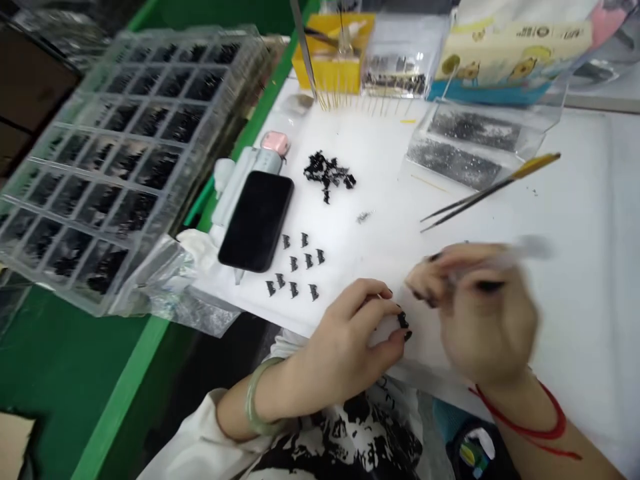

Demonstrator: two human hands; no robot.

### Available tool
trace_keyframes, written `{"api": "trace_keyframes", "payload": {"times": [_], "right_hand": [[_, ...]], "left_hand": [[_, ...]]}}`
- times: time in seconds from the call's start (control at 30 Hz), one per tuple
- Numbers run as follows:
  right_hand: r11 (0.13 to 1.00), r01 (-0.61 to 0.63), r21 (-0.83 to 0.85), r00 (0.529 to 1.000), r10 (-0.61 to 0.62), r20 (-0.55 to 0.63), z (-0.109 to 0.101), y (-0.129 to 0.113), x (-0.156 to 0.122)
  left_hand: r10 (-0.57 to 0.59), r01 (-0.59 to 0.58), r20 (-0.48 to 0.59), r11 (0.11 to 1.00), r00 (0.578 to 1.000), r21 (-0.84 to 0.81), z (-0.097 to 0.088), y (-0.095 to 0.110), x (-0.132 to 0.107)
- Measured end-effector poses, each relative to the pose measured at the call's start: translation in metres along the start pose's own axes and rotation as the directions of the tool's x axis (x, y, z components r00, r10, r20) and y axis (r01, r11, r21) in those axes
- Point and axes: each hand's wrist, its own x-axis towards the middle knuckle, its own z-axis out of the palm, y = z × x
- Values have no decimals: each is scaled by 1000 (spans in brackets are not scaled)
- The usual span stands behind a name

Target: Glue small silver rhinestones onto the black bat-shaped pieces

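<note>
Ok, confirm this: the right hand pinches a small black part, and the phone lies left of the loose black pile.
No: the head view shows the left hand pinching the small black part, not the right hand. The phone does lie left of the loose black pile.

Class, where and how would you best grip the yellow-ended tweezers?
Probably pinch the tweezers across both prongs, just ahead of the yellow end, coming from the near right, since that end points right and the spread tips point left.

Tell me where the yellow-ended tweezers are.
In the head view, the tweezers lie right of centre on the white work surface, between the clear plastic tray and the right hand.
</note>
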Motion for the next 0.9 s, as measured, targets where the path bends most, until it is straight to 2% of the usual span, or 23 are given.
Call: {"api": "trace_keyframes", "payload": {"times": [0.1, 0.2, 0.3, 0.43, 0.53, 0.63, 0.77, 0.9], "right_hand": [[995, 90, 31, 995, -91, 38, 6, 9, -1], [992, 110, 58, 994, -109, -15, 7, 9, 2], [994, 98, 54, 995, -97, -23, 6, 9, 4], [993, 111, 39, 994, -110, -11, 6, 14, 4], [993, 116, 32, 993, -115, -16, 7, 17, 4], [994, 107, 27, 994, -107, -12, 7, 18, 5], [997, 79, 20, 997, -79, -4, 5, 20, 5], [998, 55, 15, 998, -55, -8, 5, 23, 6]], "left_hand": [[23, -22, -18, 999, 1000, 43, -15, -5, -2], [-4, 18, -50, 955, 999, 295, -43, -16, -1], [-89, 64, 28, 871, 996, 487, -68, -29, 3], [-111, 29, 124, 848, 986, 529, -77, -41, 10], [-131, 20, 158, 826, 979, 564, -79, -40, 11], [-158, 22, 179, 807, 971, 591, -88, -34, 18], [-219, 63, 180, 785, 959, 617, -103, -37, 56], [-365, 194, 132, 728, 922, 657, -101, -59, 113]]}}
